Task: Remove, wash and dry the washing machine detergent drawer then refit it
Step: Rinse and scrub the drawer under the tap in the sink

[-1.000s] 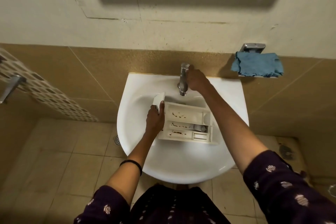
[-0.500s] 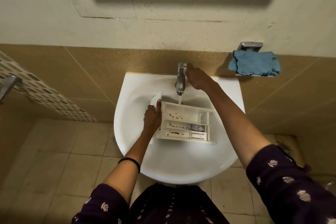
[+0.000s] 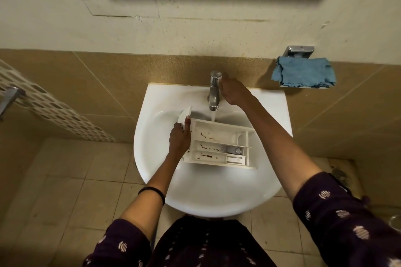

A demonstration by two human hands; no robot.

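A white detergent drawer [image 3: 219, 146] with brown stains in its compartments lies across the white sink [image 3: 208, 193]. My left hand [image 3: 180, 138] grips the drawer's left end, by its front panel. A chrome tap [image 3: 214, 91] stands at the back of the sink, and a thin stream of water falls from it onto the drawer's far edge. My right hand [image 3: 233, 91] holds the tap from its right side, fingers curled against the top.
A blue cloth [image 3: 303, 72] lies on a small metal wall shelf to the right of the sink. Brown tiled wall runs behind. A patterned tile strip and a metal handle [image 3: 9, 97] are at the far left. Beige floor tiles lie below.
Water now runs from the tap; one second ago it was dry. My right hand has stayed at the tap and my left hand keeps its hold on the drawer.
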